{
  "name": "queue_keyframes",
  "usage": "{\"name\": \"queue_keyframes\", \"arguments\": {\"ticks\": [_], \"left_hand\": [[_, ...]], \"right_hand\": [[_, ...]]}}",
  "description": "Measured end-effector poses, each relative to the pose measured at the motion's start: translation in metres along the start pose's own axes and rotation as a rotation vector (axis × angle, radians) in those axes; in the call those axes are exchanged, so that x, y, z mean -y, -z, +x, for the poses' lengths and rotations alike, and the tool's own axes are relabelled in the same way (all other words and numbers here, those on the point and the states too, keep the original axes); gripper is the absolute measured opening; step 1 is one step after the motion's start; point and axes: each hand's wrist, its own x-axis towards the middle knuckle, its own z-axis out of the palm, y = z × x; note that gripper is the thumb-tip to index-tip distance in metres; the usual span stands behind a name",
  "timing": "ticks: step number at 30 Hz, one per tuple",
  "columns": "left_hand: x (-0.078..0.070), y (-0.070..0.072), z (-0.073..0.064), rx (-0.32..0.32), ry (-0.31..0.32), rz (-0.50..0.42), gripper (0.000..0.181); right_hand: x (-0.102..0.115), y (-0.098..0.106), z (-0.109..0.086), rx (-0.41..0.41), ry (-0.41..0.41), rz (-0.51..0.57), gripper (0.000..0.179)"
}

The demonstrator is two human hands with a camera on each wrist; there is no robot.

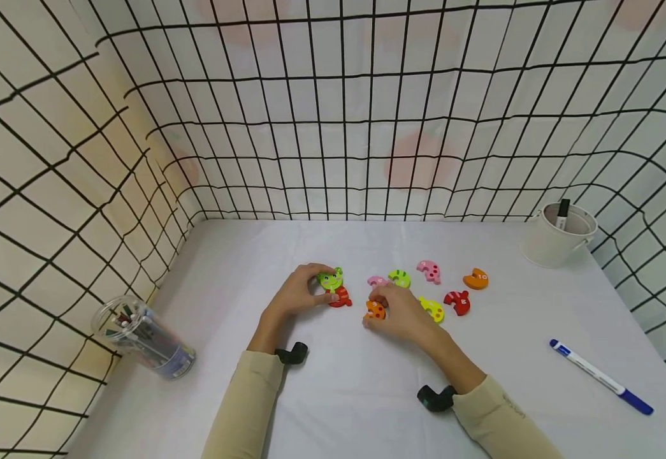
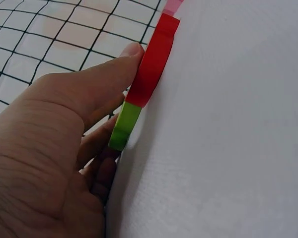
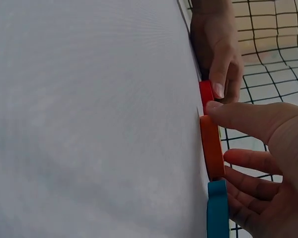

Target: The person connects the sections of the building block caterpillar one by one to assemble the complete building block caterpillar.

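Note:
A green piece with a smiling face (image 1: 331,281) and a red striped puzzle piece (image 1: 340,297) lie joined on the white table. My left hand (image 1: 296,292) holds the pair, its thumb against the red edge and fingers round the green side. Just to the right, my right hand (image 1: 405,312) grips an orange dotted puzzle piece (image 1: 375,310) between thumb and fingers. In the right wrist view a blue piece (image 3: 218,213) lies beside the right fingers; the hand hides it from the head view.
Pink (image 1: 429,271), green striped (image 1: 399,278), yellow (image 1: 432,310), red (image 1: 457,302) and orange numbered (image 1: 476,278) pieces lie around the right hand. A blue marker (image 1: 601,377) lies at right. A white bucket (image 1: 550,245) stands at back right, a pen jar (image 1: 163,354) at left. Black wire mesh (image 1: 321,121) encloses the table.

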Motion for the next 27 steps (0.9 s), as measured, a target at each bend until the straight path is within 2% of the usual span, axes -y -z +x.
{"name": "queue_keyframes", "arguments": {"ticks": [6,11,14,19,27], "left_hand": [[-0.002,0.001,-0.003,0.016,-0.007,0.003,0.052],[-0.002,0.002,-0.003,0.041,-0.006,0.027,0.062],[-0.001,0.002,-0.002,0.053,-0.014,0.04,0.069],[0.001,0.002,-0.001,0.06,-0.024,0.062,0.068],[0.001,0.002,-0.003,0.072,-0.031,0.051,0.068]], "right_hand": [[-0.001,0.002,-0.009,0.025,0.01,-0.024,0.057],[-0.003,0.003,-0.01,0.016,0.024,-0.009,0.054],[-0.003,0.004,-0.01,-0.017,0.036,0.021,0.053],[-0.001,0.004,-0.007,-0.095,0.07,0.069,0.053],[0.01,-0.009,0.001,-0.162,0.089,0.104,0.053]]}}
